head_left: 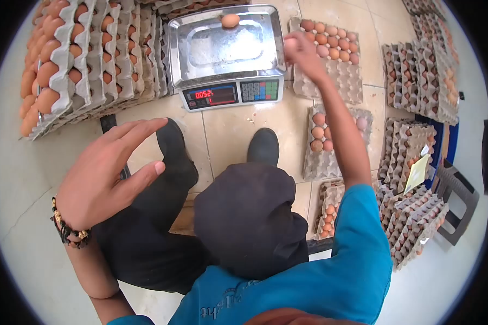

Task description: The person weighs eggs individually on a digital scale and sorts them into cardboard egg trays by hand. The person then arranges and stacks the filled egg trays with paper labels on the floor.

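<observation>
A single brown egg (230, 21) rests near the back edge of the metal pan (200, 59) of a digital scale, whose red display (203, 94) reads 0.052. My left hand (106, 168) is raised over my left leg, holding nothing, with fingers extended and the thumb apart. At the scale's right edge, my right hand (305, 53) is slightly blurred, its fingers curled around what looks like a pinkish egg (295, 41). Beside that hand lies a cardboard egg tray (344, 78), its far rows filled with eggs and its near cups bare.
Tall stacked egg trays (95, 54) full of eggs stand close on the left. A partly filled tray (322, 162) lies below my right forearm. More stacks (423, 81) line the right side, near a dark plastic stool (461, 189). My boots (264, 146) are in front of the scale.
</observation>
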`<state>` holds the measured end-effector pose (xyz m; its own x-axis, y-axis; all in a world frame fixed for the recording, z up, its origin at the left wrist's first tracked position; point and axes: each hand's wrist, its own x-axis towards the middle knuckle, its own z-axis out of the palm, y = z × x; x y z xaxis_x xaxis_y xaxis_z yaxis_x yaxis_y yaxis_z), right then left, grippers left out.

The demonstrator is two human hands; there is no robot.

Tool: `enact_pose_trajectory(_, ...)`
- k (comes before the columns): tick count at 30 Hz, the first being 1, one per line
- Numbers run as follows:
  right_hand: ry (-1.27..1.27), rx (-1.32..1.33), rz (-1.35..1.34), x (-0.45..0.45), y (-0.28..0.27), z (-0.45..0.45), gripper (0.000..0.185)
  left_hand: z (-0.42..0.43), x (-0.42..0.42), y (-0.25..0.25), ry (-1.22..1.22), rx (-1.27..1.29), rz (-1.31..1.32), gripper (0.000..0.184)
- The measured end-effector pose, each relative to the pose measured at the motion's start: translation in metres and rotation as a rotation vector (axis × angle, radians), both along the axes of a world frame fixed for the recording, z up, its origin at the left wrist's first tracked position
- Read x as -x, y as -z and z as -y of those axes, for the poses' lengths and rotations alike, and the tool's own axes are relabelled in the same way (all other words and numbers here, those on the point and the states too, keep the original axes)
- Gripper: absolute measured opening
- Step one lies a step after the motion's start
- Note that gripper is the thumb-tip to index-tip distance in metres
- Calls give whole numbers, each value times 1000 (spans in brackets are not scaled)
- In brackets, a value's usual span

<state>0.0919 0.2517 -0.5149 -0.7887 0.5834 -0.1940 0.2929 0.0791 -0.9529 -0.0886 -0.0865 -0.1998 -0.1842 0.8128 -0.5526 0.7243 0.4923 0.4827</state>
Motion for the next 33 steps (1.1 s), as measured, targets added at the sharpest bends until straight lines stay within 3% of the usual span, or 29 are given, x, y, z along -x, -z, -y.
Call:
enact_pose_trajectory(1, -78, -399, 109, 24, -9, 19, 37, 1, 0, -2, 1, -12, -4, 55)
enact_pose_trajectory(3, -198, -729, 71, 59, 15, 33, 38, 7, 4, 0, 2, -28, -5, 55)
enact_pose_trajectory(8, -321, -789, 527, 86, -21, 60, 45, 18, 12, 4, -8, -35, 20, 55)
enact_pose_trajectory(11, 53, -1017, 190, 103, -4, 57, 46, 23, 13, 2, 10, -73, -3, 55)
enact_pose_trajectory(14, 10, -1272, 108, 141, 33, 38, 54, 18, 8, -3, 16, -78, -6, 54)
enact_pose_trajectory(15, -226, -975, 188, 151, 47, 31, 56, 14, 5, -6, 21, -73, 4, 53)
enact_pose_trajectory(16, -267, -956, 197, 161, 62, 27, 51, 13, 4, -8, 18, -77, -4, 53)
enact_pose_trajectory(18, -39, -955, 21, 159, 63, 39, 34, 16, 5, -4, 35, -92, 22, 53)
enact_pose_trajectory(19, 3, -777, -9, 144, 30, 48, 30, 17, 3, -4, 31, -74, 22, 53)
enact_pose_trajectory(20, 214, -594, -239, 133, 19, 59, 21, 18, 3, -7, 21, -60, 13, 53)
enact_pose_trajectory(21, 324, -644, -336, 110, 9, 59, 22, 17, 1, -9, 4, -38, -4, 53)
enact_pose_trajectory(23, 508, 139, -534, 40, -11, 74, 24, 14, -3, -11, 50, -21, -26, 53)
enact_pose_trajectory(25, 778, 300, -483, -45, -4, 73, 27, 12, -5, -13, 78, 0, -49, 53)
enact_pose_trajectory(26, 848, 302, -466, -93, 8, 69, 30, 11, -6, -13, 85, 4, -54, 54)
enact_pose_trajectory(27, 900, 127, -303, -140, 30, 61, 32, 9, -8, -13, 94, 12, -56, 54)
enact_pose_trajectory(28, 1074, 281, -350, -184, 43, 54, 32, 8, -10, -12, 106, -9, -50, 53)
enact_pose_trajectory(29, 1224, 189, -100, -211, 21, 57, 33, 6, -11, -11, 112, -31, -45, 53)
enact_pose_trajectory(31, 1240, -396, 334, -280, 60, 42, 38, 5, -13, -8, 125, -53, -48, 53)
enact_pose_trajectory(33, 1245, -413, 520, -319, 66, 25, 45, 6, -10, -6, 140, -54, -70, 53)
